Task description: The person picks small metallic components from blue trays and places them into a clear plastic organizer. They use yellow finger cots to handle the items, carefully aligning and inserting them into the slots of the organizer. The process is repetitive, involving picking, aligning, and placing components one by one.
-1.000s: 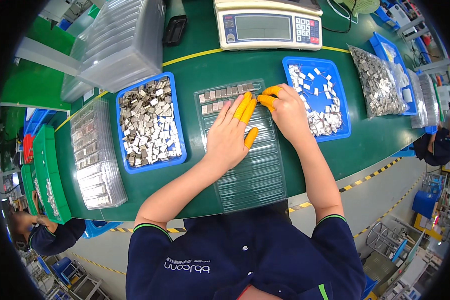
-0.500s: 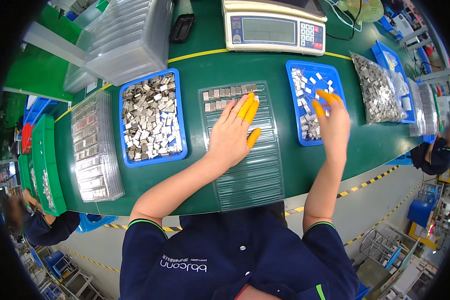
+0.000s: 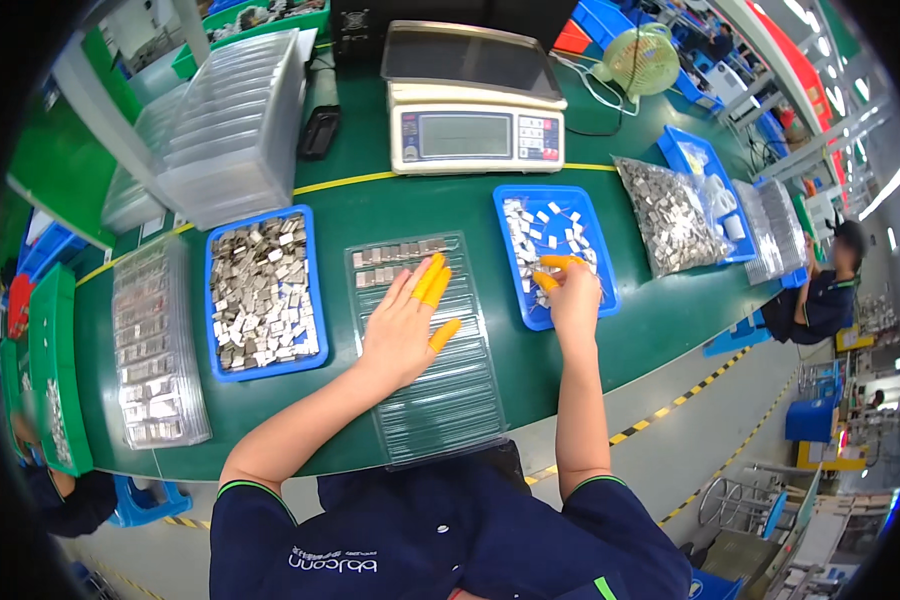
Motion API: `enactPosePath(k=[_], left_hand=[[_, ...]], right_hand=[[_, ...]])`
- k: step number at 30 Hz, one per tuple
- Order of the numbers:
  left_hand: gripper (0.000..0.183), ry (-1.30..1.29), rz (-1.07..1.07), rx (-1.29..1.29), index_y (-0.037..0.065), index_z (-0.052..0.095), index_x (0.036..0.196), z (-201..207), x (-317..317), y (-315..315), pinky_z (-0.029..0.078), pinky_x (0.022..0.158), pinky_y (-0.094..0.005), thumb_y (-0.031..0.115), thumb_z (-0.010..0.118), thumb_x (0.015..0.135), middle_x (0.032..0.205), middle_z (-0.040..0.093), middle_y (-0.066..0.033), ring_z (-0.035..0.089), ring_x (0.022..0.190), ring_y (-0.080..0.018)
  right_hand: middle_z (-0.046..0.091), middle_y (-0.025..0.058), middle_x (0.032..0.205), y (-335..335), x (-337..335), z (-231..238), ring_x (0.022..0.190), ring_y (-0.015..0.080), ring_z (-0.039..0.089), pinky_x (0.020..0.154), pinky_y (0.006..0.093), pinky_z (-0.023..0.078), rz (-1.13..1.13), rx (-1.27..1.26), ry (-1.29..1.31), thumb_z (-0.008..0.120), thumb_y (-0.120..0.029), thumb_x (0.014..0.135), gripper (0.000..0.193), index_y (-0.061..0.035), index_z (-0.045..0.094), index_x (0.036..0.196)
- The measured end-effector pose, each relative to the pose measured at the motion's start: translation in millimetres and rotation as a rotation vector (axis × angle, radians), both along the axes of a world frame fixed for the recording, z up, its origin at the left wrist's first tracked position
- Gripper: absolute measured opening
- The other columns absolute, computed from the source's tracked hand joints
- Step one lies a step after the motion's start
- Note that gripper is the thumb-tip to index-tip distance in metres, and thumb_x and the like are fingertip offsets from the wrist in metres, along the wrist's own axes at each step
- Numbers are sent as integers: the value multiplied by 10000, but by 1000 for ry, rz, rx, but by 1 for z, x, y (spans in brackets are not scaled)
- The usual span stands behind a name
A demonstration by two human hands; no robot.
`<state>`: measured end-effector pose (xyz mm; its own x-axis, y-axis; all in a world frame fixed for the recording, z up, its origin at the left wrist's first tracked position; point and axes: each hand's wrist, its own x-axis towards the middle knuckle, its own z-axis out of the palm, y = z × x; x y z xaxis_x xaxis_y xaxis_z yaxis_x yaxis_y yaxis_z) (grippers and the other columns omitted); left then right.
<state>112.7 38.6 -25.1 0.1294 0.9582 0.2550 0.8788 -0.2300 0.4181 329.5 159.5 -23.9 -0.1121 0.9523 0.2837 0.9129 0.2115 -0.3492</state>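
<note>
My left hand [image 3: 402,328] lies flat with fingers stretched out over a clear ribbed plastic tray [image 3: 440,400], yellow finger cots on some of its fingers. Small silver and white block-shaped parts [image 3: 400,252] sit in two short rows at the tray's far end, the second row partly behind my fingertips. To the right, my right hand [image 3: 576,300] reaches over a shallow blue bin [image 3: 608,300] of small white and metal parts [image 3: 560,232]. Its thumb and index finger, in yellow cots, are bent together among the parts; what is between them is too small to make out.
A blue bin [image 3: 320,300] heaped with metal parts stands left of the tray, beside stacked filled trays [image 3: 158,350]. Behind are a digital scale [image 3: 470,140] and tall stacked trays [image 3: 240,130]. A bag of parts [image 3: 670,215] lies at the right. Another person [image 3: 825,290] sits far right.
The whole view has shifted, so the table appears lower and further left. My right hand has moved nearer the bin's front half and its fingers have closed together. My left hand stays on the tray.
</note>
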Motion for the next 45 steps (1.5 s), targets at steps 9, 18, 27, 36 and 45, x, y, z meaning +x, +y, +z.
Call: enactPosePath(k=[9, 18, 27, 36, 45], left_hand=[[321, -60, 370, 253, 63, 593, 1051, 26, -76, -34, 316, 1015, -443, 85, 660, 739, 1181, 537, -129, 450, 1157, -329], [184, 153, 662, 246, 40, 699, 833, -1, -150, -40, 367, 809, -382, 173, 722, 708, 818, 612, -119, 529, 865, -265], [194, 207, 633, 190, 23, 687, 809, 2, -151, -33, 384, 768, -376, 163, 726, 681, 807, 628, -115, 555, 829, -254], [192, -353, 654, 63, -25, 670, 894, 32, -144, -44, 480, 665, -320, 88, 704, 743, 818, 650, -118, 631, 738, -229], [318, -1573, 373, -78, -58, 579, 1119, 58, -112, -73, 538, 723, -252, 25, 648, 820, 1023, 637, -143, 658, 849, -211]], right_hand=[[656, 154, 899, 0, 5, -1, 748, 236, 651, 674, 304, 510, 13, 97, 313, 732, -47, 718, 258, -30, 694, 973], [653, 131, 906, 0, -2, -6, 803, 190, 670, 674, 256, 508, -3, -16, 548, 679, -1, 778, 220, -16, 673, 998], [645, 111, 977, -15, -5, 0, 843, 161, 642, 757, 243, 499, -10, -77, 906, 639, 37, 808, 265, 61, 613, 1071], [637, 98, 953, -36, -17, 14, 794, 124, 611, 724, 232, 488, 87, -117, 942, 616, -14, 853, 232, 52, 628, 1075], [638, 93, 1013, -79, -74, 49, 951, 138, 581, 818, 256, 462, 339, -127, 1037, 585, -21, 875, 186, 30, 631, 1048]])
